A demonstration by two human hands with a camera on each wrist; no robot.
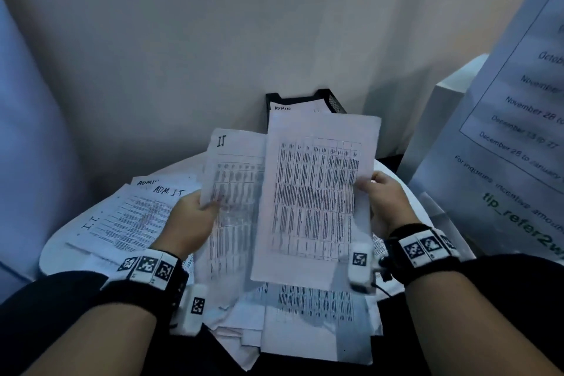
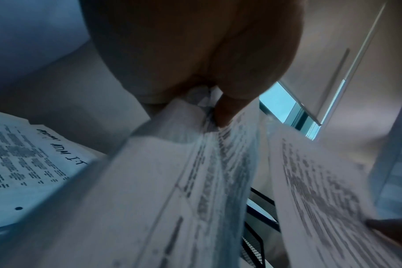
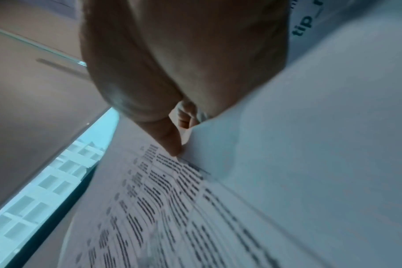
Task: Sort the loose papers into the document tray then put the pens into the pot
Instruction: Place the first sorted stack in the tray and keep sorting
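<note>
Left hand (image 1: 190, 223) pinches the IT sheet (image 1: 235, 174) at its edge; right hand (image 1: 389, 201) pinches the table sheet (image 1: 317, 189) at three o'clock. Both sheets are held up over the table (image 1: 61, 249), long axes running six to twelve, tops aimed at the tray (image 1: 332, 101) at twelve. Risk, I'd say: thin edge grips, so a sheet could buckle or slip onto the loose papers (image 1: 311, 323) below. No pens or pot visible.
</note>
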